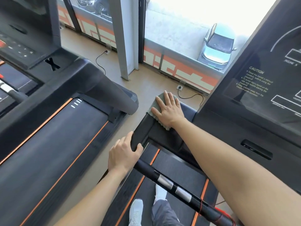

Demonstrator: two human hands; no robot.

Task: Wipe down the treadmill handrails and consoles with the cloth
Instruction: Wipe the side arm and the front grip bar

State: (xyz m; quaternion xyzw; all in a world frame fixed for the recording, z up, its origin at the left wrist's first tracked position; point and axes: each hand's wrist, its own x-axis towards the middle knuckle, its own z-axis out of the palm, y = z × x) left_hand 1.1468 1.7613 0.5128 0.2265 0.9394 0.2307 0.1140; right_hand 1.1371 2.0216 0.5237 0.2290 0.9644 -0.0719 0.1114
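Grey-green cloth (151, 104) lies on the front corner of the black handrail (142, 130). It is mostly hidden under the right hand (169, 110), which presses it flat with straight, spread fingers. Only the cloth's left edge and scalloped lower fringe show. The left hand (123, 154) curls round the same handrail lower down, so the 2 hands sit apart. At right the console (254, 88) runs off the frame, its small print hard to read. Blur smears the neighbouring treadmill (53, 136).
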